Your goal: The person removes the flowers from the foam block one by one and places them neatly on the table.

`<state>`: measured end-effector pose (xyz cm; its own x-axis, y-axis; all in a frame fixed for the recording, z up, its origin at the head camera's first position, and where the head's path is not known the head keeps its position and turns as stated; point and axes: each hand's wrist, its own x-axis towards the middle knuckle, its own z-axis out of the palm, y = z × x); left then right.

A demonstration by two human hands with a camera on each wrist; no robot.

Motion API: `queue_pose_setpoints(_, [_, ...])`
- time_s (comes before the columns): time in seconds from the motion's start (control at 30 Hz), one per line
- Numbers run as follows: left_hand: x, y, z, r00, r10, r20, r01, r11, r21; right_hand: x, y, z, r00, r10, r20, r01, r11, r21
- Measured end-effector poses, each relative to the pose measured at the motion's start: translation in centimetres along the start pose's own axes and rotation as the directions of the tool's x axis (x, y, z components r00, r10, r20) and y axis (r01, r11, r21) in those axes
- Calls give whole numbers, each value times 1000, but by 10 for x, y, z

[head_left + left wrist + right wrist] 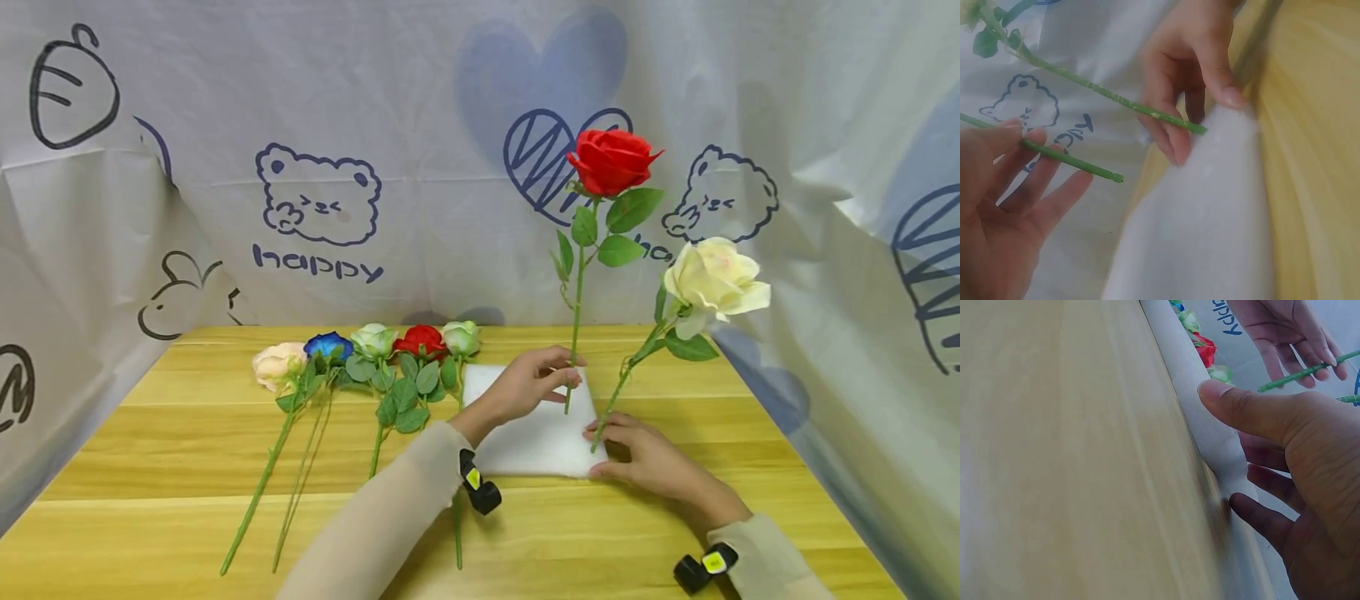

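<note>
My left hand (534, 385) pinches the stem of a red rose (615, 162) between thumb and fingers, the bloom upright and the cut stem end (1113, 177) just above a white foam block (525, 446). My right hand (648, 457) holds the block at its right edge, the thumb (1229, 403) at the near corner and the fingers along the side. A cream rose (716, 279) leans to the right, its stem (1116, 99) meeting the top of the block beside the right hand's fingers.
Left of the block lie a peach rose (279, 367), a blue rose (327, 345), another red rose (422, 342) and two pale green roses (373, 340), stems toward the near edge. They rest on a wooden table (135, 467). A printed white curtain (420, 108) hangs behind.
</note>
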<state>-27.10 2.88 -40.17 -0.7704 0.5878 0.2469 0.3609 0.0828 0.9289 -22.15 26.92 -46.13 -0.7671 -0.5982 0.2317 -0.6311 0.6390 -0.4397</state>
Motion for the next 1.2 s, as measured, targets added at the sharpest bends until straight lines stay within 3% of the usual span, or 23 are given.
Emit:
queue_pose_setpoints(0.7, [-31, 4, -30, 999, -15, -35, 17, 998, 58, 0, 0, 0, 999, -28, -21, 29, 1000, 2])
queue_pose_setpoints(1.2, [-61, 10, -54, 998, 15, -55, -7, 989, 149, 0, -1, -1, 999, -39, -18, 39, 999, -9])
